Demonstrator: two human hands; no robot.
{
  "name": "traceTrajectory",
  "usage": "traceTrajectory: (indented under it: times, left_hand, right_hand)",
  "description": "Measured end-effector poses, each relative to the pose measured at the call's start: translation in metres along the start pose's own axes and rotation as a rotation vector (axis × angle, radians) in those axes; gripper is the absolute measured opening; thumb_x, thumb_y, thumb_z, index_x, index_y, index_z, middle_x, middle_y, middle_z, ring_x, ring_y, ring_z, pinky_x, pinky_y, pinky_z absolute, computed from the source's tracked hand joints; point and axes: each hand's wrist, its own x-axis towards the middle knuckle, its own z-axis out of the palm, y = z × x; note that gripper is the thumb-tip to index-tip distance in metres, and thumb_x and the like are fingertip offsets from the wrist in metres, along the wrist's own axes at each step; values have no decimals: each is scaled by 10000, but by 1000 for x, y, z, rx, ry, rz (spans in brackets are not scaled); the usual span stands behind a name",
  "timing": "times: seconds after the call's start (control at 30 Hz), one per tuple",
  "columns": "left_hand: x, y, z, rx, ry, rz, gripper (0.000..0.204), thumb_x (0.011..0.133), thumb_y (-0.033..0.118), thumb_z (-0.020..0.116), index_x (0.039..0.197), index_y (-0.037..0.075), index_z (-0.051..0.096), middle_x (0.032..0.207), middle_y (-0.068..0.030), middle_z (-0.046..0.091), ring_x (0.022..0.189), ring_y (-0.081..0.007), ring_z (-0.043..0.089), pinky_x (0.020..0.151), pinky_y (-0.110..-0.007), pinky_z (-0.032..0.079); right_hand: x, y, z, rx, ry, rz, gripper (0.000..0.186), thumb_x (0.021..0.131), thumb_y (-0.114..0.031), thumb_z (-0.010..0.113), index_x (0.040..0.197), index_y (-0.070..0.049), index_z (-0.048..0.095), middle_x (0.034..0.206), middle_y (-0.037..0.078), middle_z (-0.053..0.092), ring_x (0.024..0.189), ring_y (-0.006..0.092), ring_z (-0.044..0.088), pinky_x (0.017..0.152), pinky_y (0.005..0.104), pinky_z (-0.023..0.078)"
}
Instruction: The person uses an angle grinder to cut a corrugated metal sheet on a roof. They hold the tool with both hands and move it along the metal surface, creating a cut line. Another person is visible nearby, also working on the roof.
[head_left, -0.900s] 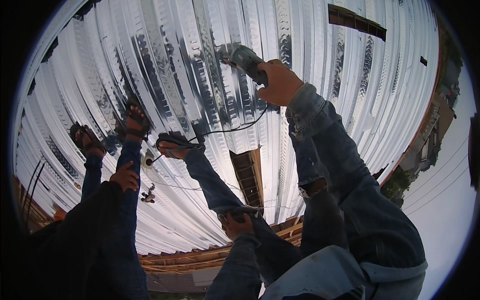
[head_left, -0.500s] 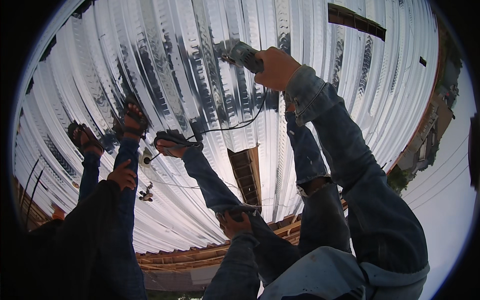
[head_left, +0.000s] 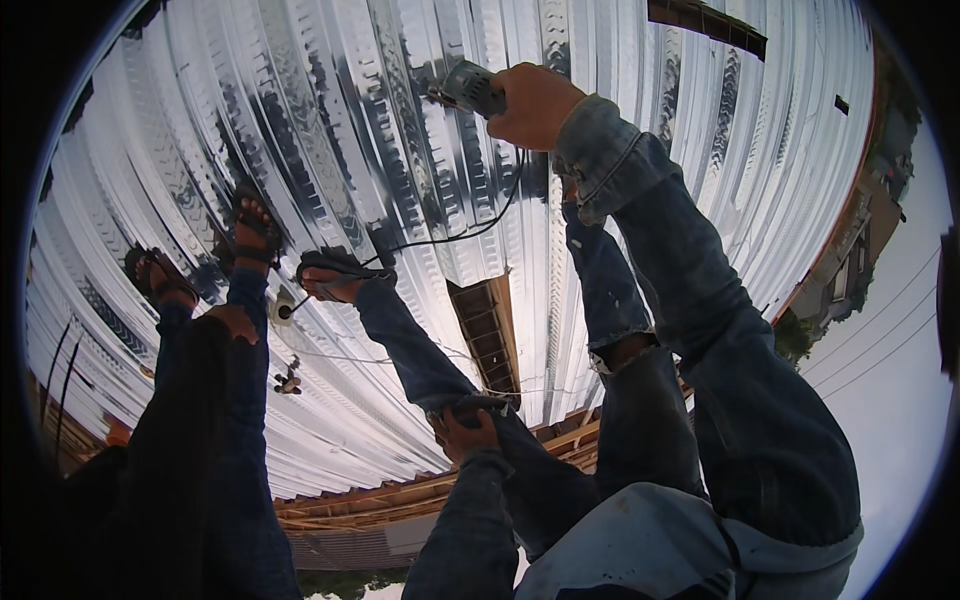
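Observation:
My right hand [head_left: 537, 106] is wrapped round the body of a grey-green corded angle grinder [head_left: 472, 88], held out at the far middle against the shiny corrugated metal sheets [head_left: 350, 170]. The grinder's head meets a ridge there, but the contact point is too small to make out. From its rear a black cord [head_left: 470, 236] curves back toward my sandalled left foot [head_left: 335, 276]. Near me, my left hand [head_left: 464, 434] rests on my bent left knee, fingers apart over the torn jeans, holding no tool.
A co-worker in dark clothes stands at the left, a hand [head_left: 234, 322] on one leg and sandals [head_left: 255, 228] on the sheets. A long opening [head_left: 485, 335] shows timber below; another opening [head_left: 712, 25] lies far right. The roof edge [head_left: 845, 225] curves along the right.
My right hand and the grinder have moved slightly farther away and left. The co-worker's hand has slid lower along the leg. My left hand stays on my knee; the view has shifted a little.

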Motion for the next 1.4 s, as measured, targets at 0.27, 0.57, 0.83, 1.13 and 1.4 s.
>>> traceTrajectory:
  times: [0.27, 0.57, 0.83, 1.13, 1.4]
  left_hand:
    - [-2, 5, -4, 10, -9, -8, 703, 703, 346, 661, 1306, 48, 459, 1421, -226, 317, 1291, -386, 353, 1012, -471, 380]
    - [-2, -4, 3, 91, -45, -44, 687, 709, 357, 663, 1312, 96, 461, 1401, -224, 359, 1274, -387, 379, 1017, -443, 383]
    - [143, 23, -69, 268, -20, 262, 454, 721, 296, 632, 1119, 121, 499, 1179, -161, 398, 1117, -313, 429, 1061, -438, 289]
    - [359, 166, -218, 894, 115, 913, 147, 742, 218, 592, 867, 152, 552, 895, -77, 447, 914, -209, 496, 1119, -434, 165]
    - [378, 343, -322, 1477, 407, 1591, 128, 760, 149, 557, 643, 179, 599, 642, -3, 490, 734, -118, 556, 1171, -431, 55]
  right_hand:
    - [2, -8, -1, -61, -13, -18, 390, 692, -242, 642, 972, 30, 639, 874, 222, 647, 831, 352, 646, 793, 408, 516]
    - [3, -14, -11, -8, -45, 18, 363, 676, -253, 647, 906, 29, 639, 870, 210, 648, 847, 353, 642, 784, 414, 513]
    - [-8, -11, -32, 82, -137, 34, 269, 678, -136, 588, 869, 37, 665, 888, 244, 651, 837, 343, 663, 758, 397, 530]
    - [-1, -7, -22, 61, -81, 12, 218, 634, -192, 610, 737, -27, 709, 820, 163, 676, 851, 325, 647, 767, 405, 518]
    - [-3, -3, -20, 124, -43, 9, 195, 634, -185, 625, 722, -34, 710, 825, 165, 677, 868, 321, 643, 751, 407, 523]
